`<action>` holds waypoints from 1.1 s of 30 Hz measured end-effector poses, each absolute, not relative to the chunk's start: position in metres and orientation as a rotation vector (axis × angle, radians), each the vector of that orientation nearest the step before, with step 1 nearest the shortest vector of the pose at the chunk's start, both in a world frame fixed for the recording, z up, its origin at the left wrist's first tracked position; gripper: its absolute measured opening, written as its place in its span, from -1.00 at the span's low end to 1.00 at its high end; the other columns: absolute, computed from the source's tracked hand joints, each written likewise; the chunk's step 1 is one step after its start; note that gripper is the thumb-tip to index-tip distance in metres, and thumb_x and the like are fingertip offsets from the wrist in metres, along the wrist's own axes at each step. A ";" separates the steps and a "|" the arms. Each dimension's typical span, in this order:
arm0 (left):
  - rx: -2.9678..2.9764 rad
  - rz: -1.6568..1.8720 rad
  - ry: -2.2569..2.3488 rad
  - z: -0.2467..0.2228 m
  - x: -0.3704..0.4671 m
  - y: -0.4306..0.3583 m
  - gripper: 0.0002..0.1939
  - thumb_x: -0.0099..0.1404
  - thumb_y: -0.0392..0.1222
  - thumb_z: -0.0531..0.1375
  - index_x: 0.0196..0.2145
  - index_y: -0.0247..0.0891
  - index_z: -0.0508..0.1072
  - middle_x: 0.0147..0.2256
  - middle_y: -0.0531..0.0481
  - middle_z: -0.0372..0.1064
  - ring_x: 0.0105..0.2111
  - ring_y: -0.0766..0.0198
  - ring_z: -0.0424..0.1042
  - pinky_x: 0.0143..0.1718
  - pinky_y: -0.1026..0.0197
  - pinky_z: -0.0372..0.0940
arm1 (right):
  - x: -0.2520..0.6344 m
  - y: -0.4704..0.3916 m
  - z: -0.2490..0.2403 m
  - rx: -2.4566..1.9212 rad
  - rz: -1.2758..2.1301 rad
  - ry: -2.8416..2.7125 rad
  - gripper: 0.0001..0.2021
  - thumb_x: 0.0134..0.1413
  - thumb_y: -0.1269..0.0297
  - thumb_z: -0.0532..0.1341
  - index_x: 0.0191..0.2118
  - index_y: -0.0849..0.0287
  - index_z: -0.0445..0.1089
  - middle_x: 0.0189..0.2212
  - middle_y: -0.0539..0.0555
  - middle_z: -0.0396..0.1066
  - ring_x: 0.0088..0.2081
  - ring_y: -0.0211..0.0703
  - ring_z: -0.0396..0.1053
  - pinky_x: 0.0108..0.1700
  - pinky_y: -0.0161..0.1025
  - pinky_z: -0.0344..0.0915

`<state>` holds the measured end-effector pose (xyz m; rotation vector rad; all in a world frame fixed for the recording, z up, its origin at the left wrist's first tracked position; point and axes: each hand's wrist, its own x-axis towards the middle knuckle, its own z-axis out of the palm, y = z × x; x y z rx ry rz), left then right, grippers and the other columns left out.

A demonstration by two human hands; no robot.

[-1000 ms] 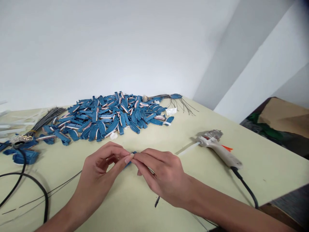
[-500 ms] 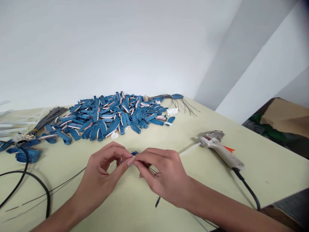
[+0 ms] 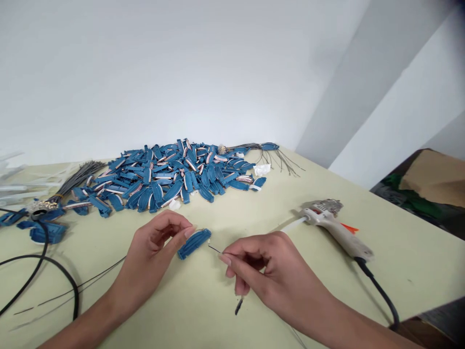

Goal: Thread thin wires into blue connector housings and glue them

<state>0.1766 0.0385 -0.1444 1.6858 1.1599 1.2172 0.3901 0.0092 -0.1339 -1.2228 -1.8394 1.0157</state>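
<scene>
Near the middle, my left hand [image 3: 156,252] is closed in a pinch, with a thin dark wire [image 3: 101,268] running out behind it to the left. A blue leaf-shaped fabric piece [image 3: 194,243] lies just right of its fingertips. My right hand [image 3: 267,269] pinches a thin wire [image 3: 214,248] whose small pale tip points towards the blue piece. The two hands are apart. Beneath my right hand a short black object [image 3: 238,306] rests on the table.
A large pile of blue fabric pieces [image 3: 174,179] spreads across the back. Wire bundles [image 3: 82,179] and black cable [image 3: 74,286] are at the left. A glue gun [image 3: 339,232] lies at the right, its cord near the table [image 3: 410,242] edge.
My hands have separated, the right one moving right and slightly down with the wire. The blue piece, mostly hidden before, now shows between them. The view has shifted slightly.
</scene>
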 end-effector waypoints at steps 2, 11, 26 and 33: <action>1.689 1.168 1.137 -0.144 0.178 0.037 -0.90 0.28 -0.10 0.30 -0.31 -0.16 0.55 -0.35 0.05 0.43 -0.38 0.34 0.39 -0.37 0.33 0.31 | 0.393 0.008 -0.135 -1.221 0.980 -1.855 -0.73 0.21 0.34 0.16 -0.50 0.20 0.46 -0.70 -0.04 0.41 -0.66 -0.35 0.38 -0.58 -0.50 0.25; 1.801 1.094 1.101 -0.146 0.180 0.037 -0.88 0.27 -0.11 0.31 -0.38 -0.15 0.60 -0.40 0.03 0.47 -0.39 0.31 0.39 -0.37 0.28 0.27 | 0.389 0.016 -0.136 -1.155 0.922 -1.988 -0.76 0.17 0.45 0.12 -0.47 0.20 0.46 -0.66 -0.10 0.29 -0.64 -0.34 0.35 -0.57 -0.43 0.26; 2.022 0.869 1.095 -0.129 0.173 0.085 -0.77 0.33 -0.03 0.23 -0.35 -0.16 0.62 -0.34 -0.03 0.51 -0.35 0.24 0.42 -0.33 0.23 0.28 | 0.382 0.034 -0.158 -1.259 1.241 -1.686 -0.77 0.10 0.34 0.17 -0.56 0.20 0.35 -0.70 -0.08 0.27 -0.74 -0.40 0.14 -0.70 -0.44 0.04; 1.919 1.014 1.119 -0.147 0.166 0.078 -0.78 0.37 -0.06 0.19 -0.30 -0.14 0.62 -0.26 -0.06 0.55 -0.26 0.20 0.48 -0.22 0.21 0.37 | 0.382 0.034 -0.166 -1.203 0.900 -1.883 -0.75 0.11 0.40 0.11 -0.58 0.19 0.29 -0.70 -0.14 0.07 -0.64 -0.41 -0.03 -0.59 -0.40 -0.03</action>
